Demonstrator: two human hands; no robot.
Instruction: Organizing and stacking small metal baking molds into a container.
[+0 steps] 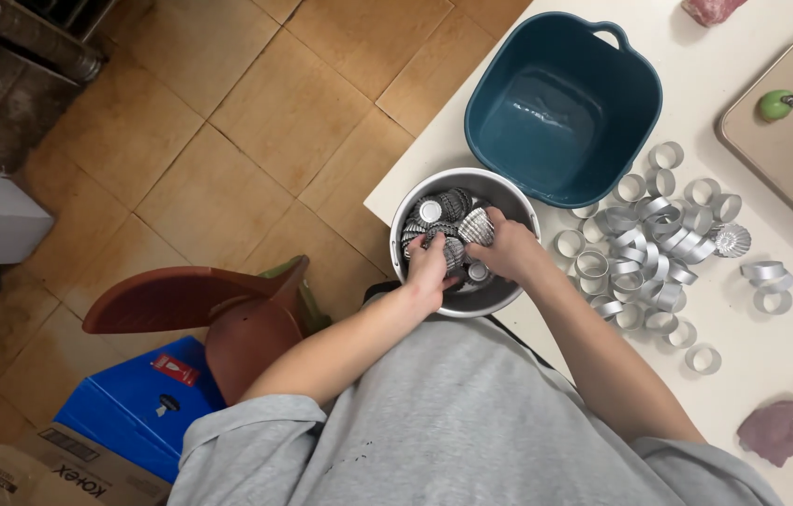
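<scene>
Both hands are down in the metal bowl (509, 192): left hand (431, 267) and right hand (507, 248) each curl around fluted tins (452, 202).

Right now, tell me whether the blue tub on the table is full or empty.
Empty. The blue tub shows only its bare floor; the fluted metal moulds sit in the grey bowl beside it.

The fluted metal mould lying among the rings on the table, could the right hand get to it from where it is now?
Probably yes. The fluted mould lies uncovered at the far edge of the ring pile, and the right hand, in the metal bowl, has only low rings between.
</scene>
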